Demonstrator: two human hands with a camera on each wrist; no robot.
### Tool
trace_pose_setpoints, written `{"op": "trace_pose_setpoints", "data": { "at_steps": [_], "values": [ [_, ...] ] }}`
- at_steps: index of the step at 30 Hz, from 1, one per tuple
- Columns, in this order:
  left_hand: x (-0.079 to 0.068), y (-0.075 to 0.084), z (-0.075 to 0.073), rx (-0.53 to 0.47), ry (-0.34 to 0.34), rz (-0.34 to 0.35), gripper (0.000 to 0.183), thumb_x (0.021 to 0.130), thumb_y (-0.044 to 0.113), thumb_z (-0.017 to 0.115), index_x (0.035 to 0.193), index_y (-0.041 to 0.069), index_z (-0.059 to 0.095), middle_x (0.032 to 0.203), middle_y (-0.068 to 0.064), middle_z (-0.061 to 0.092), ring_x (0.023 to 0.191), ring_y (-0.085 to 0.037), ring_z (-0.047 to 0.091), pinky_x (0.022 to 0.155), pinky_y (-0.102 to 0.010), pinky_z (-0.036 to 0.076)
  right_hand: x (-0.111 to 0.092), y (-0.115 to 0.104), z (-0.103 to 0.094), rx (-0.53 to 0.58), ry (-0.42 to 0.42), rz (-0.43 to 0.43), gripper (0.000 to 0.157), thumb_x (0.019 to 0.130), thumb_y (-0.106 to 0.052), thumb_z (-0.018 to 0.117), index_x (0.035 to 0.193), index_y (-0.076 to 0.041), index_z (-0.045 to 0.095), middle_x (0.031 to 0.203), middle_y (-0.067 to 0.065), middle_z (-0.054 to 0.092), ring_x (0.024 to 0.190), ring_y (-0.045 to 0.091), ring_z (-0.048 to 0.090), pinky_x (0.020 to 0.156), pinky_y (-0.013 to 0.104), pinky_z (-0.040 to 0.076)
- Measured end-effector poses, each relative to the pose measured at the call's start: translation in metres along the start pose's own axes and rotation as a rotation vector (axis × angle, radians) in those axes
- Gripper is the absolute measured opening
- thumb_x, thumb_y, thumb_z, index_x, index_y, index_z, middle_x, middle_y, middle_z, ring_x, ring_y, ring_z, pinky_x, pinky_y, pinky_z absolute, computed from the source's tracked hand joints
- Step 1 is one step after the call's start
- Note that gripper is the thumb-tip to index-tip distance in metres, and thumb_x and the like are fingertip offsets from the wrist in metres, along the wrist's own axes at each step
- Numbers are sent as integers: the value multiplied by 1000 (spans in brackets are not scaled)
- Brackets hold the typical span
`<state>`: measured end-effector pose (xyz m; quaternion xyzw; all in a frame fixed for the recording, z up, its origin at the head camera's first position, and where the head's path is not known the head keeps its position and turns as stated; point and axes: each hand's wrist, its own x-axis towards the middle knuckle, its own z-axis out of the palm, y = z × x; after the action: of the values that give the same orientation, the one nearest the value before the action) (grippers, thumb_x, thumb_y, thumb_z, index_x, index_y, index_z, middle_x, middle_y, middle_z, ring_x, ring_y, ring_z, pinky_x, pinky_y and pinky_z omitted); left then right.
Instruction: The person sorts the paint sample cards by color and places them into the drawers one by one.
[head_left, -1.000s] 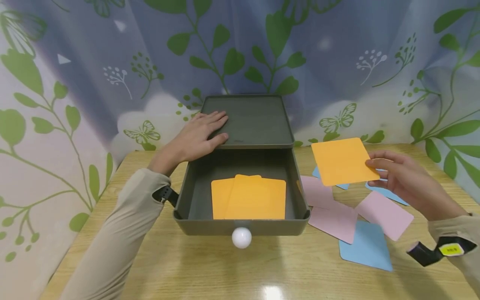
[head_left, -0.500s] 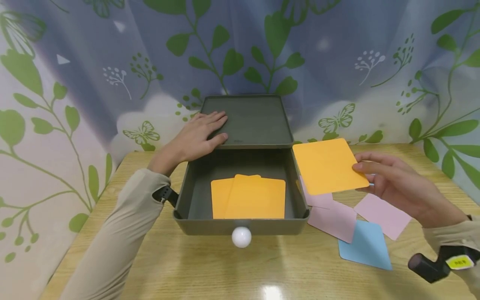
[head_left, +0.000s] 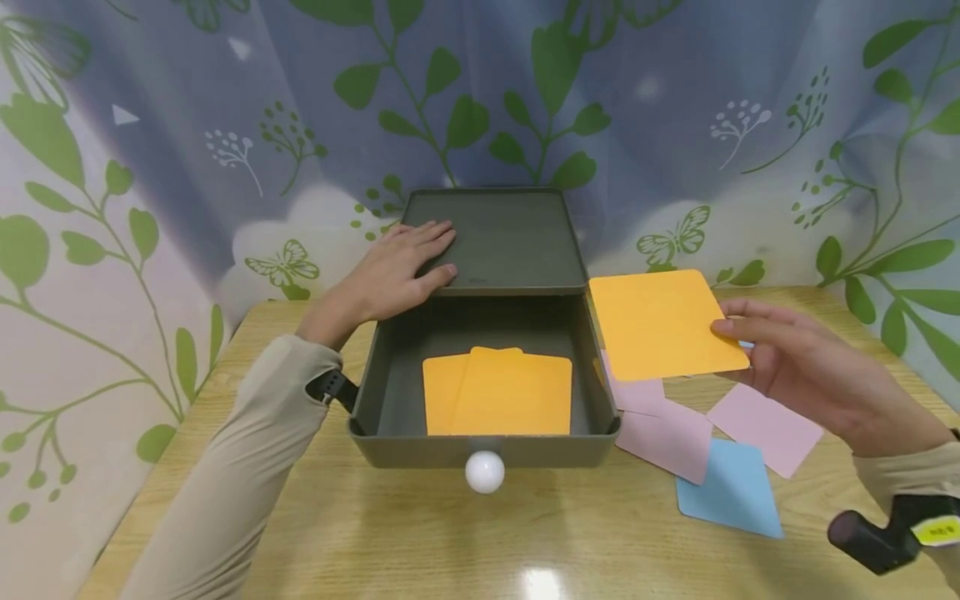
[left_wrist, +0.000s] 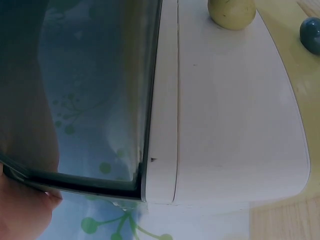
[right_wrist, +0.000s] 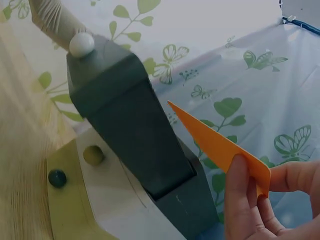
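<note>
My left hand (head_left: 397, 271) rests with fingers extended on the top panel (head_left: 510, 237) of a dark grey-green drawer unit. Below that panel its top drawer (head_left: 487, 452) is pulled out, a round white knob (head_left: 484, 472) on its front. Several orange cards (head_left: 510, 396) overlap inside the drawer. My right hand (head_left: 813, 367) pinches the right edge of another orange card (head_left: 667, 325) between thumb and fingers. That card is raised beside the drawer's right rim. In the right wrist view the orange card (right_wrist: 220, 142) appears nearly edge-on, its far corner pointing toward the drawer.
Pink cards (head_left: 765, 429) and blue cards (head_left: 731, 487) lie scattered on the wooden table (head_left: 300, 533) right of the drawer. Below the grey-green drawer, the wrist views show a white drawer (left_wrist: 235, 100) and a yellow drawer (right_wrist: 67, 195), both with knobs. A leaf-patterned curtain (head_left: 480, 92) hangs behind.
My right hand has carried the orange card left toward the drawer, then lifted it slightly. My left hand has stayed on the top panel.
</note>
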<state>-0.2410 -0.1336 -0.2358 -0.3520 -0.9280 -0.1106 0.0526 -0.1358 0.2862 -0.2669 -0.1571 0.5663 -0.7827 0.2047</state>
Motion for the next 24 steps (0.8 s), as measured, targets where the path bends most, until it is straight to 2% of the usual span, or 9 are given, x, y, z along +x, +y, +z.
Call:
{"op": "trace_pose_setpoints", "data": {
  "at_steps": [6, 10, 13, 16, 20, 22, 24],
  "values": [
    [0, 0, -1, 1, -4, -4, 59, 102, 33, 40, 149, -3, 30, 156, -18, 25, 145, -33, 21, 116, -45, 15, 2, 1, 10, 15, -26, 2, 38, 101, 5, 33, 104, -7, 69, 103, 0, 61, 89, 17, 64, 80, 35, 54],
    [-1, -1, -2, 7, -5, -6, 59, 102, 33, 40, 149, -3, 30, 156, -18, 25, 145, -33, 21, 117, -45, 15, 7, 0, 23, 22, -11, 12, 34, 101, 5, 37, 106, -6, 69, 104, 1, 61, 92, 17, 63, 82, 34, 54],
    [-1, -1, -2, 6, -4, -7, 59, 102, 32, 41, 149, -3, 31, 156, -18, 25, 145, -33, 21, 117, -45, 15, 13, -2, 43, -2, 5, 10, 28, 101, 4, 41, 108, -5, 66, 102, 3, 62, 90, 16, 62, 80, 31, 55],
    [0, 0, -1, 0, -4, -3, 59, 102, 32, 41, 149, -3, 31, 156, -18, 26, 145, -32, 21, 116, -45, 15, 19, -3, 72, -52, -14, -3, 25, 102, 0, 43, 121, -1, 58, 112, 8, 63, 95, 19, 64, 83, 32, 55],
    [0, 0, 1, -5, 0, -2, 59, 102, 32, 41, 149, -3, 31, 156, -18, 26, 145, -32, 21, 116, -45, 15, 23, -2, 111, -129, -61, -7, 41, 102, -9, 47, 142, -1, 38, 138, 18, 48, 117, 28, 59, 98, 37, 47],
    [1, 0, 1, -4, 2, -4, 59, 102, 32, 41, 149, -3, 31, 156, -18, 26, 144, -32, 22, 116, -45, 15, 22, 0, 123, -148, -89, -10, 48, 101, -9, 49, 145, 0, 30, 145, 22, 38, 125, 33, 53, 103, 39, 42],
    [1, 0, 1, -4, 5, -4, 59, 102, 32, 41, 148, -3, 31, 156, -18, 26, 144, -32, 22, 116, -45, 15, 19, 1, 127, -157, -107, -22, 49, 100, -6, 50, 145, 1, 30, 146, 24, 36, 127, 34, 50, 104, 38, 40]
  ]
}}
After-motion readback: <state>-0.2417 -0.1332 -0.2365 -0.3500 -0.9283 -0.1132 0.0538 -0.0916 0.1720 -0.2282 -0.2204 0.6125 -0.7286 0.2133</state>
